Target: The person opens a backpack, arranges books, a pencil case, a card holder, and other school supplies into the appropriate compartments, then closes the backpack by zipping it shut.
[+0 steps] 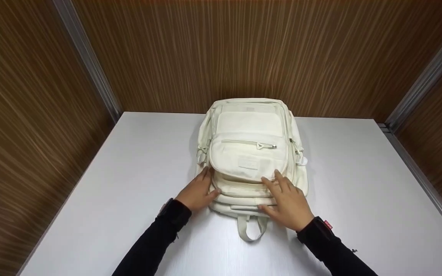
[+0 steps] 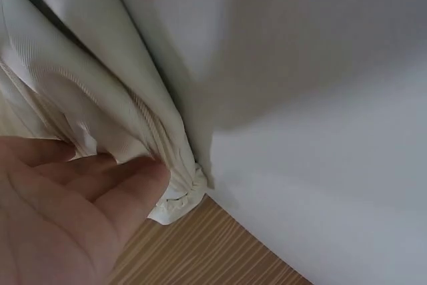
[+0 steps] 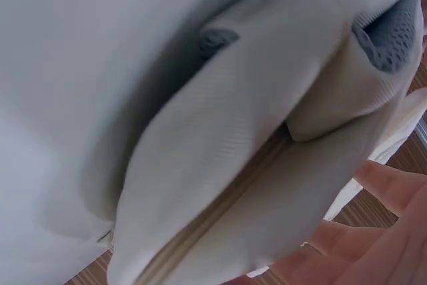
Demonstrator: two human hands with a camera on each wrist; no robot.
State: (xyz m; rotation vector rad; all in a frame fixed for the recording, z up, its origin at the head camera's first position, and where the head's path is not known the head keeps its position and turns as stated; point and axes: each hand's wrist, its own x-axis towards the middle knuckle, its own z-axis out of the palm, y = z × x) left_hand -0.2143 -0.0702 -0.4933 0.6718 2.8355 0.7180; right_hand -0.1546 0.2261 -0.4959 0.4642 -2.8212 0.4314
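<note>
Lying flat at table centre, cream backpack has its carry loop pointing toward the person. L hand rests relaxed, fingers straight, on the bag's left edge; R hand presses flat w/ extended fingers near the front pocket, gripping nothing

Backpack sits directly ahead of both hands, blocking any straight forward reach along the table. Left hand rests on its near left corner; bare tabletop runs outward to that hand's left. Right hand lies on the near right edge; bare tabletop outward to its right too. Carry loop hangs between the wrists. Wood walls close in past the table edges and behind the backpack.
</note>
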